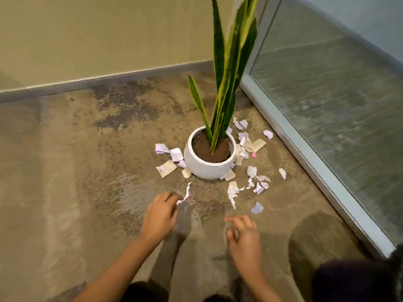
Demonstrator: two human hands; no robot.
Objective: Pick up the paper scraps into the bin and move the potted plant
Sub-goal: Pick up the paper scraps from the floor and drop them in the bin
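Observation:
A white round pot [205, 165] holding a tall green snake plant [226, 68] stands on the mottled floor near a corner. Several torn paper scraps lie around the pot, some to its left [169, 168] and more to its right [253, 172]. My left hand [160, 215] is low over the floor, its fingertips touching a thin twisted white scrap [186, 194]. My right hand [243, 236] hovers beside it with curled fingers and nothing in it. No bin is in view.
A beige wall with a grey skirting [98, 80] runs behind the pot. A frosted glass panel in a metal frame [305, 153] closes the right side. A small pink item [254, 155] lies among the right-hand scraps. A dark shape [357, 280] sits at the bottom right.

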